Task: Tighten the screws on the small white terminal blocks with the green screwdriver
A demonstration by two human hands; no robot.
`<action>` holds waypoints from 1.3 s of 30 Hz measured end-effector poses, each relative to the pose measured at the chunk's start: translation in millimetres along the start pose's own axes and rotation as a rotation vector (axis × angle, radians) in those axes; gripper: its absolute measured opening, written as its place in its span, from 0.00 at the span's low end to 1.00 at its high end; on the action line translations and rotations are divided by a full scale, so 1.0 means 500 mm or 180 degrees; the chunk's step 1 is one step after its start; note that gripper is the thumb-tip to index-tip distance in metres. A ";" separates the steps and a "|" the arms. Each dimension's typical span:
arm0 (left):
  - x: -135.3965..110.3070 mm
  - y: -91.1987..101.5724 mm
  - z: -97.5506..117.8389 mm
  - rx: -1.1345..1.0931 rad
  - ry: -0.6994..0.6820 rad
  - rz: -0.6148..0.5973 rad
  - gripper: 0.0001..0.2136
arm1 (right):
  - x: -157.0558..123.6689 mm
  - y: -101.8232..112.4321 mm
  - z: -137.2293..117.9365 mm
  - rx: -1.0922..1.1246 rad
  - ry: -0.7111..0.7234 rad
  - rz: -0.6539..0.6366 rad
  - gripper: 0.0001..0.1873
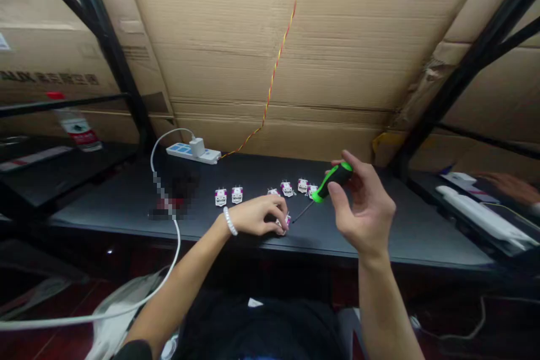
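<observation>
My left hand [260, 215] rests low over the dark tabletop, a white beaded band round its wrist. Its fingers pinch a small white-and-purple part [283, 226], mostly covered by the fingertips. In my right hand [363, 202] is a screwdriver [333, 181] with a green and black handle, tilted down to the left. The thin shaft's tip is close beside the held part; whether they touch I cannot tell. Similar white-and-purple parts lie about: a pair [228, 196] left of my left hand, and several more [287, 188] behind the hands.
A white power strip [181, 151] with a plugged-in charger [196, 147] lies at the back left. Its white cable [177, 236] runs down across the left side. Black metal posts [113, 62] flank the table [405, 230]. A bottle [80, 130] stands at far left, cardboard [337, 56] behind.
</observation>
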State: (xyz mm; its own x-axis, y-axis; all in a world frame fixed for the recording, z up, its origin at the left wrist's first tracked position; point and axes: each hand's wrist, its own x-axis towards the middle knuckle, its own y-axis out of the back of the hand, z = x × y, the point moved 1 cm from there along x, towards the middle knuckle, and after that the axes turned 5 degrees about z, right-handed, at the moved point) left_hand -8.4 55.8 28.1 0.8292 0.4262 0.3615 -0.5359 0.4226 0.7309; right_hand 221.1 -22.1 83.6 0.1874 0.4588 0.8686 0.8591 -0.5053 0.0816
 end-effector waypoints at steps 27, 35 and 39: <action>-0.023 0.052 0.039 0.1494 0.0873 -0.0041 0.05 | 0.005 0.006 0.004 0.0028 0.0060 -0.0029 0.30; -0.021 0.044 0.031 0.0454 0.0541 -0.0142 0.06 | 0.007 0.008 0.006 -0.0053 0.0122 -0.0135 0.31; -0.030 0.055 0.022 0.0819 0.0970 -0.0065 0.06 | 0.008 0.009 0.003 -0.0034 0.0082 -0.0222 0.31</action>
State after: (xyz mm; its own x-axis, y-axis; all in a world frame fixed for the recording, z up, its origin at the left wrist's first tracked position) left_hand -33.8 52.2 49.3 0.7334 0.6539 0.1855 -0.4305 0.2356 0.8713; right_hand 226.4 -21.4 86.8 0.1149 0.4743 0.8728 0.8644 -0.4807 0.1474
